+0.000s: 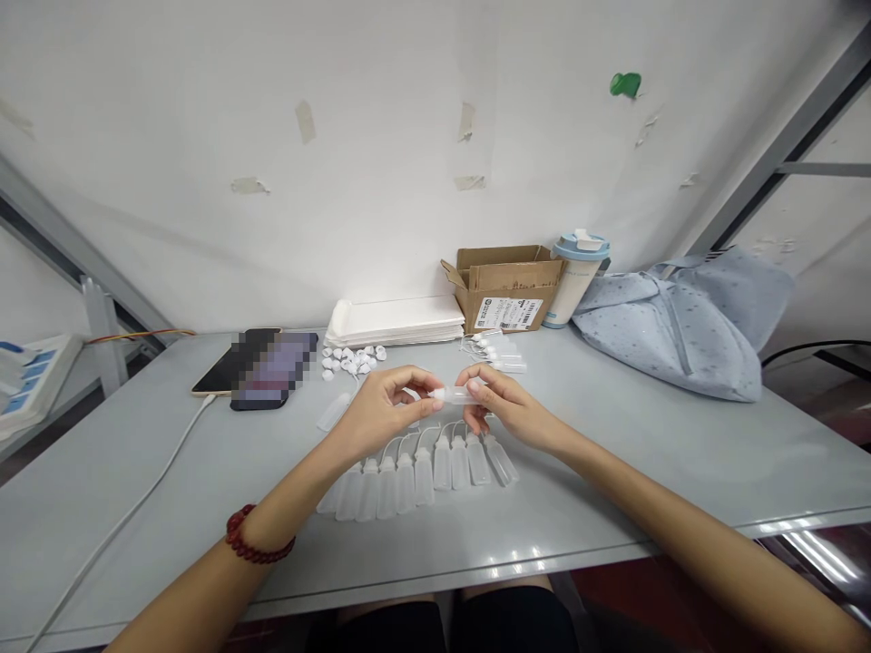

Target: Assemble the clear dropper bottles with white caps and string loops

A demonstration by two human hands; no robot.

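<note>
Between my two hands a small translucent plastic bottle lies sideways above the table. My left hand pinches its white neck end with thumb and fingertips. Around the bottle's body the fingers of my right hand are closed. Just below, several similar bottles with thin bent tubes lie in a row on the grey table. Past my left hand is a pile of small white caps, and one loose bottle lies beside that wrist. More bottles are grouped behind my right hand.
Along the wall stand a stack of white envelopes, an open cardboard box and a cup with a blue lid. A pale blue cloth bag rests at right. Two phones and a white cable lie at left.
</note>
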